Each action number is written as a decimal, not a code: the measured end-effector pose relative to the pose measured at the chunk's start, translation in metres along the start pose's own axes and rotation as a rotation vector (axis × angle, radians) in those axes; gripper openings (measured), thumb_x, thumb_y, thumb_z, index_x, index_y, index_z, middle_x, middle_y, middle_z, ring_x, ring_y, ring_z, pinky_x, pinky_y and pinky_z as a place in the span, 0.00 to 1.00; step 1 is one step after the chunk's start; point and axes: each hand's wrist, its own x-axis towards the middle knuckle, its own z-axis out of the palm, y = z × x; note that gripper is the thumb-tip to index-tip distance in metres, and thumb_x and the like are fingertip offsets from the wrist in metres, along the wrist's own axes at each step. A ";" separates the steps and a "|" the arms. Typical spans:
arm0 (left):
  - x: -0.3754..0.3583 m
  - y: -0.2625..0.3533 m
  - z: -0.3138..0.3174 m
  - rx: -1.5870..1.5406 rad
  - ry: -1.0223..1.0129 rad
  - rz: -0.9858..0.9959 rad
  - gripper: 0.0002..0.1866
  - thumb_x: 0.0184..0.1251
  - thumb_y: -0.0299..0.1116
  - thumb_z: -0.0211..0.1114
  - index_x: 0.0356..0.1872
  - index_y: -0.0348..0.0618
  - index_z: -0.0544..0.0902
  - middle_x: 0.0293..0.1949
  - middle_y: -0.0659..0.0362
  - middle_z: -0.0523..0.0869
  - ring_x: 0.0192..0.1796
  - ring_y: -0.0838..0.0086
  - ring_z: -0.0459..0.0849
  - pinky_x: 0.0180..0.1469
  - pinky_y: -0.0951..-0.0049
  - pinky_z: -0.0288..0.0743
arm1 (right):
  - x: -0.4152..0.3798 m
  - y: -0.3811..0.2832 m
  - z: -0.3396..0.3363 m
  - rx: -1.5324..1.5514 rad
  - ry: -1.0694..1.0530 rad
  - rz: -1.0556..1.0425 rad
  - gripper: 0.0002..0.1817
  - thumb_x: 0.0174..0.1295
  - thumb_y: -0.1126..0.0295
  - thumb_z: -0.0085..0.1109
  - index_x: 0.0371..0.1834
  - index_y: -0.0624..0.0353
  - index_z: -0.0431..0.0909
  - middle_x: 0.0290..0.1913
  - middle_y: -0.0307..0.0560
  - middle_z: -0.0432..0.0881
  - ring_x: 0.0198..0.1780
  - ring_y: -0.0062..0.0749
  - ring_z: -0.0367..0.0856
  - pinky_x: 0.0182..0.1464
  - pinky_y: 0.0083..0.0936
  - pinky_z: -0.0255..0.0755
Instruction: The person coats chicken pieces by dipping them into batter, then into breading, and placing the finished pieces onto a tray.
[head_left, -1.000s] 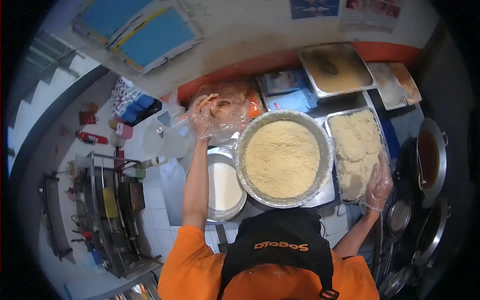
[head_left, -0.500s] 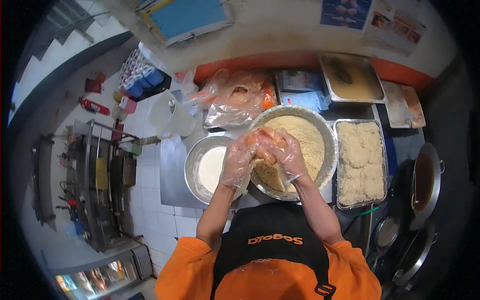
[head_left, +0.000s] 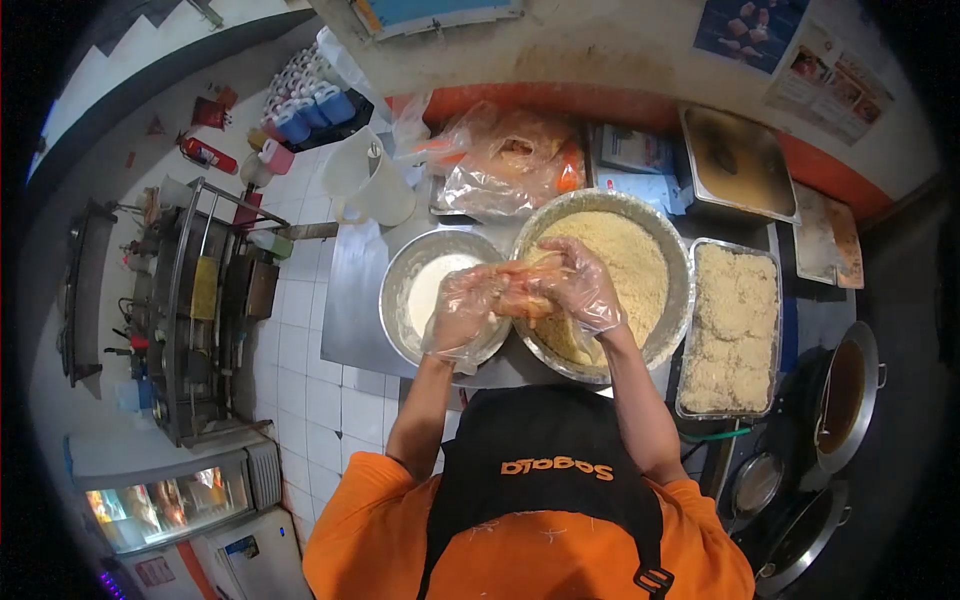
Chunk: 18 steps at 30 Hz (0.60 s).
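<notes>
Both hands wear clear plastic gloves and meet at one piece of raw, pinkish meat, perhaps chicken. My left hand is closed on its left end, above the right side of a metal bowl of white batter. Gripping the right end, my right hand is over the large metal bowl of pale crumbs. The meat spans the gap between the hands, above where the two bowls meet. Fingers partly cover it, so its full shape is hidden.
A tray of crumb-coated pieces lies to the right. Behind are a plastic bag of meat, a white jug and a deep pan of brownish liquid. Woks stand at the far right.
My hands have drawn slightly apart, and the meat, bunched between them before, is now stretched sideways. The whole view has shifted a little as my head moved.
</notes>
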 end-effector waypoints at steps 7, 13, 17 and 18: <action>-0.002 -0.014 -0.078 0.020 -0.029 0.001 0.13 0.75 0.29 0.64 0.53 0.31 0.87 0.46 0.52 0.90 0.45 0.70 0.89 0.46 0.72 0.85 | -0.019 0.033 -0.030 0.059 0.024 -0.015 0.24 0.67 0.70 0.67 0.65 0.63 0.74 0.45 0.45 0.85 0.44 0.25 0.86 0.44 0.23 0.82; -0.008 -0.079 -0.129 1.061 -0.123 0.198 0.07 0.61 0.31 0.76 0.37 0.41 0.91 0.38 0.55 0.92 0.39 0.72 0.91 0.42 0.71 0.84 | -0.033 0.027 -0.059 0.031 0.200 0.096 0.24 0.68 0.64 0.67 0.63 0.64 0.76 0.44 0.46 0.85 0.38 0.25 0.86 0.33 0.19 0.78; -0.010 -0.133 -0.152 1.196 -0.268 0.288 0.08 0.59 0.32 0.77 0.37 0.42 0.91 0.39 0.54 0.92 0.35 0.70 0.90 0.40 0.67 0.83 | -0.039 0.032 -0.069 0.039 0.256 0.107 0.23 0.68 0.64 0.67 0.63 0.64 0.77 0.46 0.47 0.86 0.36 0.24 0.86 0.29 0.19 0.73; -0.011 -0.107 -0.133 1.091 -0.277 0.130 0.07 0.61 0.30 0.75 0.38 0.41 0.91 0.40 0.55 0.93 0.35 0.71 0.89 0.41 0.68 0.82 | -0.041 0.031 -0.072 0.036 0.269 0.111 0.23 0.68 0.64 0.67 0.63 0.64 0.77 0.46 0.47 0.86 0.36 0.24 0.86 0.29 0.19 0.73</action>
